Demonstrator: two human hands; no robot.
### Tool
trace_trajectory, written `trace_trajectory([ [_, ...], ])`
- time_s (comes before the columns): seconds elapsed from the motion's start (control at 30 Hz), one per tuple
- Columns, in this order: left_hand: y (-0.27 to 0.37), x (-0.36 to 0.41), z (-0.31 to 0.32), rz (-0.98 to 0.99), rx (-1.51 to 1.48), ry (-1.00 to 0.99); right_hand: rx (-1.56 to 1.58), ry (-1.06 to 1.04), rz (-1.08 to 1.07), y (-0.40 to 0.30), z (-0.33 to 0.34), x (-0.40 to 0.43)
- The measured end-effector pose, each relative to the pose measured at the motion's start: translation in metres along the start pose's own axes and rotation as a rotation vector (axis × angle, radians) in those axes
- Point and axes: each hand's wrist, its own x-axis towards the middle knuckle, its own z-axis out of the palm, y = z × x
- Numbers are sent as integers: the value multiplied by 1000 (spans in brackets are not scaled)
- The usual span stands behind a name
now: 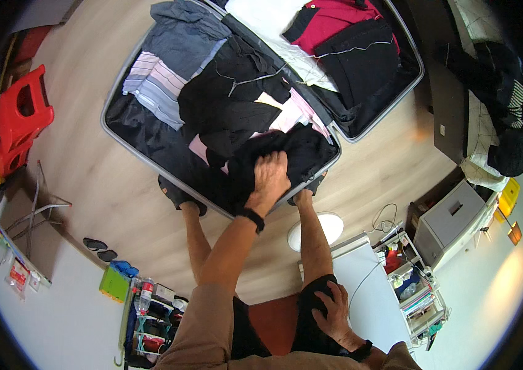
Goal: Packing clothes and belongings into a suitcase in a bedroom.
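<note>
An open suitcase [109,99] lies on the floor with clothes in both halves. My left hand [270,178] rests on a black garment [310,150] in the near half's corner, fingers bent; whether they grip the cloth is hidden. Beyond it lie a black shirt [229,111] on a wire hanger [259,80], a dark grey garment [187,39] and striped cloth [157,88]. The far half holds white cloth [266,27], a crimson shirt [335,23] and black cloth [363,64] with another hanger. My right hand [334,312] lies on my right knee, fingers apart, holding nothing.
My feet stand against the suitcase's near edge. A round white object [328,229] is on the floor by my right shin. A white cabinet [372,296] and loaded shelves [404,273] are to the right. At the left are a red plastic stool [23,111] and black slippers [99,249].
</note>
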Motion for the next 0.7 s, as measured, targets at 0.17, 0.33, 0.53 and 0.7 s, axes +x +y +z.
trace_trajectory([
  [0.17,51,-88,-72,-154,-461,-152,80,77,7,3,10,-2],
  [0.33,56,-164,-129,-315,-584,-183,105,151,-20,1,25,-6],
  [0.53,82,-188,-213,-147,-929,-291,59,228,-14,-10,41,-11],
  [0.7,95,-208,-280,-648,-1516,-221,-11,324,-110,-12,53,-5],
])
